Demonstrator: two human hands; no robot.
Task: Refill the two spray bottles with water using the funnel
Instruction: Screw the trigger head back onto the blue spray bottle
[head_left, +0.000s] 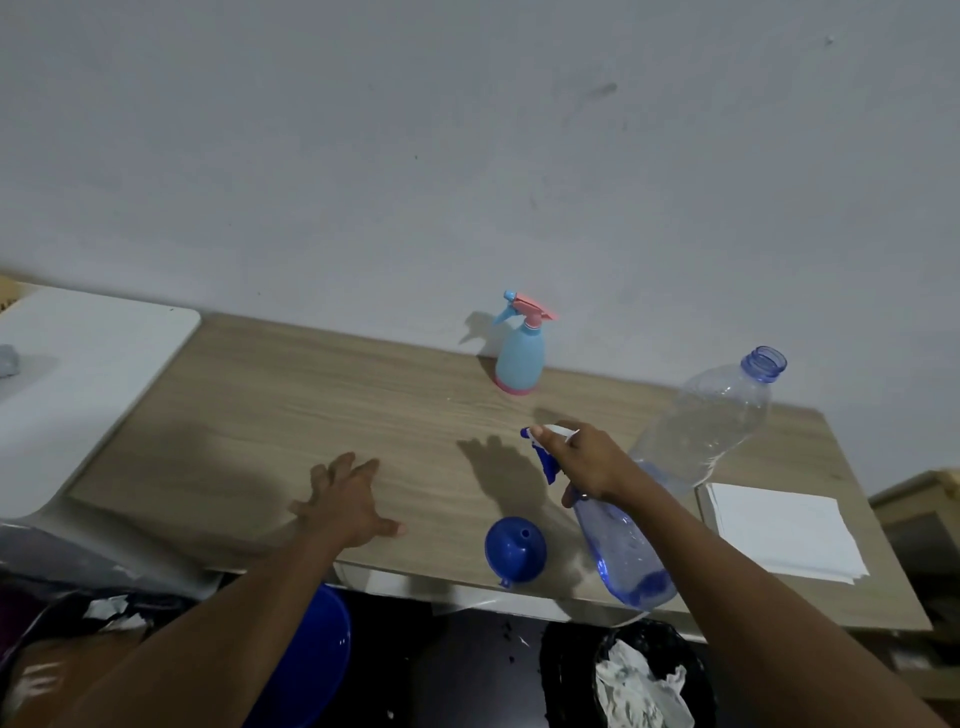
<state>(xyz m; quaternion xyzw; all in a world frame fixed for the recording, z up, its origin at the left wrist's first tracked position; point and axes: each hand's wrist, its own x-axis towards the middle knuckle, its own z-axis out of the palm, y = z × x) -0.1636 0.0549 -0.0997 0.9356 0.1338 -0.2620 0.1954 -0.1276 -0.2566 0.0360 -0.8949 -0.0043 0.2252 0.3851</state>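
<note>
- At the far left, a white board (93, 364) is seen lying partly over the wooden table (322, 410), with a small grey object (8, 359) on it that is too blurred to be identified.
- Below the table's near edge, a blue basin (317, 660) is partly visible behind the left forearm.
- The left hand (345, 506) is held open over the bare tabletop, fingers spread; nothing is gripped by it, and whether the surface is touched cannot be told.
- A blue funnel (515, 549) is found lying near the front edge of the table, between the two hands, its wide mouth turned toward the camera.
- A light blue spray bottle (519, 358) with a pink base and pink trigger head is placed upright at the back of the table, against the wall (467, 156).
- The right hand (587, 462) is closed around the white-and-blue trigger head of a clear blue spray bottle (626, 551), which is held tilted, its base toward the table's front edge.
- A black bin (628, 675) containing crumpled white paper is seen below the table.
- A large clear water bottle (711, 421), uncapped, is seen behind the right wrist, leaning to the right.
- A stack of white napkins (784, 535) lies on the right end of the table.
</note>
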